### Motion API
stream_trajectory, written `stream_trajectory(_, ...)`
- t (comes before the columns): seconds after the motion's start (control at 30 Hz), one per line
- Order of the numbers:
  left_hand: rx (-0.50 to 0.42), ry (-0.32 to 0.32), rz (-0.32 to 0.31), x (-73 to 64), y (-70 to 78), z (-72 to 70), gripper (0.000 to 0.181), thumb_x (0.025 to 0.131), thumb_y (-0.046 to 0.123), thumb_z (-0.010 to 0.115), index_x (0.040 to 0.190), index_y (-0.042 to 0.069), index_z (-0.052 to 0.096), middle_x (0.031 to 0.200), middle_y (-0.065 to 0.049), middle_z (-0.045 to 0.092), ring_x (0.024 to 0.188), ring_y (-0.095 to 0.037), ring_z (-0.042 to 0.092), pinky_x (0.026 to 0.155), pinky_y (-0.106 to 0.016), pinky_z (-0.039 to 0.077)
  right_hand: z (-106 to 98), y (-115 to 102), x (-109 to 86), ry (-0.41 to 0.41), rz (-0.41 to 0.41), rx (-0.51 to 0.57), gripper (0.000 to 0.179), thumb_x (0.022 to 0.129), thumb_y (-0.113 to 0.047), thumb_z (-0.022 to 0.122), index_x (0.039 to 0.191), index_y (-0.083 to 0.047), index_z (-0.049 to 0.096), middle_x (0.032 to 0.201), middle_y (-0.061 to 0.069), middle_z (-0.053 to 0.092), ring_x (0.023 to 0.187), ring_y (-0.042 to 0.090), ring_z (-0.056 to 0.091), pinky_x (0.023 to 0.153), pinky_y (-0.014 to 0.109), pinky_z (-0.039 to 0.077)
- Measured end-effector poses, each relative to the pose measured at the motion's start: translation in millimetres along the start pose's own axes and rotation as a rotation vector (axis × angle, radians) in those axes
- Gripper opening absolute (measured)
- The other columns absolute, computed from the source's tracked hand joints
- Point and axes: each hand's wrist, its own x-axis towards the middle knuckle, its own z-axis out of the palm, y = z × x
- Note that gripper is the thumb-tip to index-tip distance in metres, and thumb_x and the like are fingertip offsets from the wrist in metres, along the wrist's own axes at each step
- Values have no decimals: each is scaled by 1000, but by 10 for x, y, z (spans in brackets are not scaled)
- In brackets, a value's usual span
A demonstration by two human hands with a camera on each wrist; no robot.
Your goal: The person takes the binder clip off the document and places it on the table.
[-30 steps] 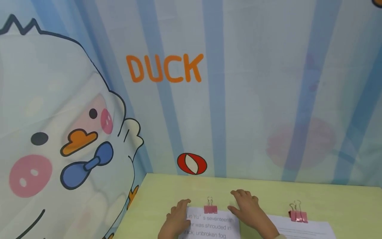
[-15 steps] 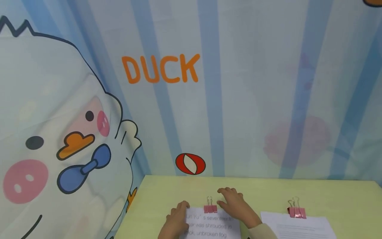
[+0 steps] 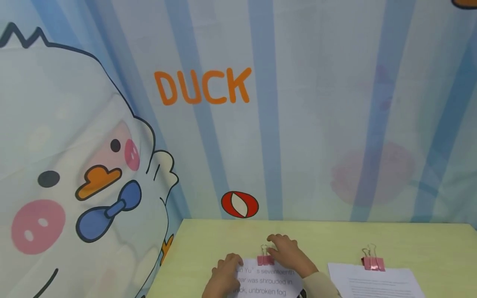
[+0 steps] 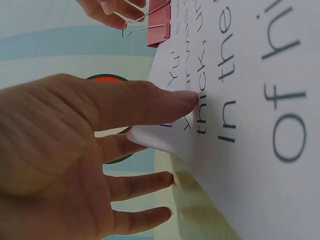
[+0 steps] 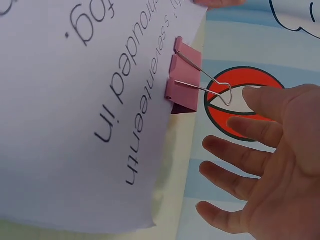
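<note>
1 pink clip (image 5: 186,75) bites the far edge of our printed sheet (image 5: 75,150), seemingly to bind it, while our left hand (image 3: 223,276) pinches its far left corner (probably for steadiness) and our right hand (image 3: 288,253), fingers spread, hangs just right of the wire handles (image 5: 200,89).

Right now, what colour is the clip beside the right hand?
The clip is pink, clearest from the right wrist.

Blue-striped fabric (image 3: 316,132), printed with orange "DUCK" lettering (image 3: 204,85), a red-and-white oval (image 3: 239,205) and a white cartoon bird (image 3: 71,145), borders a pale-yellow table (image 3: 208,238).
</note>
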Motion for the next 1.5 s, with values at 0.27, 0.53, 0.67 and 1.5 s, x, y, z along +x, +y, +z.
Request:
stream_trajectory(0.27,-16,7,-54,-28,23,4,50,62,-16,79,105,7,67,135,-17,55,118,-48,49,99,-74,35,136,66,76,-62,29,29,20,97,-15,64,112,-2,69,107,14,69,105,41,61,89,70,39)
stream_trajectory(0.53,2,27,-56,-5,33,25,48,62,-17,78,104,6,70,136,-20,55,122,-52,47,99,-76,34,153,88,122,-83,12,79,11,99,-14,62,95,-8,71,89,3,68,86,28,63,88,71,40)
stream_trajectory(0.67,18,48,-10,-9,22,45,47,61,-16,78,103,3,70,133,-22,56,119,-53,49,96,-77,35,145,90,139,-121,-11,150,21,101,-16,59,83,-9,63,70,-3,55,65,14,49,72,46,46)
stream_trajectory(1.5,85,44,-37,-9,43,30,44,63,-13,80,104,0,71,126,-17,60,113,-47,53,96,-72,39,69,179,428,-342,-23,194,34,99,-32,66,77,-6,69,64,-2,52,57,11,45,54,26,36)
